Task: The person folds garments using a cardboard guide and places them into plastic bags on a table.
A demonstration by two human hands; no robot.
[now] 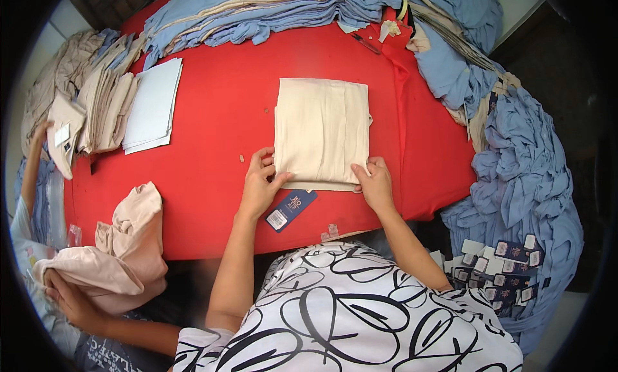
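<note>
A folded cream garment (322,127) lies flat as a neat rectangle on the red-covered table in front of me. My left hand (261,181) grips its near left corner, thumb on top and fingers at the edge. At the near right corner, my right hand (375,184) pinches the cloth in the same way. A navy hang tag (291,209) with a white label sticks out from below the garment's near edge, beside my left hand. Whether the garment is a shirt or trousers, the folds hide.
Blue garments (521,153) hang over the table's right edge, with several hang tags (515,259) below. Layered garments (277,14) line the far side. White sheets (153,104) lie left, beside folded beige garments (106,111). A person at the left handles a pale pink garment (138,224).
</note>
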